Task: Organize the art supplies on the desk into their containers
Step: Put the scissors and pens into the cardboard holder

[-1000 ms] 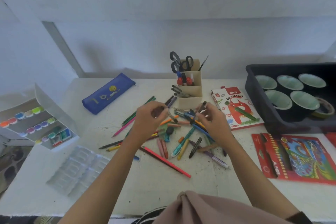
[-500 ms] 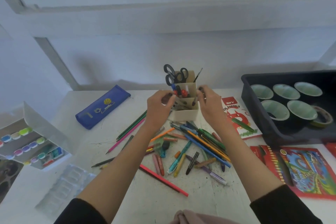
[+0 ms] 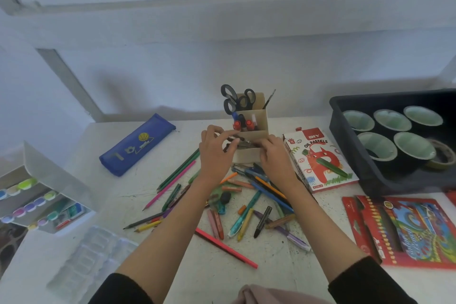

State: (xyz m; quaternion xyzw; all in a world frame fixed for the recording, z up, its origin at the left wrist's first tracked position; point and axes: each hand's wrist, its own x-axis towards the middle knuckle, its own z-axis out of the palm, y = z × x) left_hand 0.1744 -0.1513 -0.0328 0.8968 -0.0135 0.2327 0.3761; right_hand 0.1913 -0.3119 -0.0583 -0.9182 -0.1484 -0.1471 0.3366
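A beige tiered organizer (image 3: 259, 118) stands at the back of the desk, with black scissors (image 3: 237, 101) and red-capped markers in its upper tiers. My left hand (image 3: 214, 155) pinches dark markers (image 3: 243, 145) at the lowest front compartment. My right hand (image 3: 274, 158) curls its fingers over the same markers from the right. Below both hands lies a loose pile of pencils, pens and crayons (image 3: 246, 215), with a long red pencil (image 3: 227, 249) nearest me.
A blue pencil case (image 3: 138, 145) lies left of the organizer and an oil pastels box (image 3: 318, 158) right of it. A black tray (image 3: 345, 163) holds several cups and a tape roll (image 3: 441, 158). Red pencil box (image 3: 414, 232) lies front right; paint case (image 3: 37, 200) and clear palette (image 3: 91, 261) sit left.
Both hands lifted markers from the pile, carried them back to the organizer, and now sit lower at its front compartment. The camera view shifted slightly.
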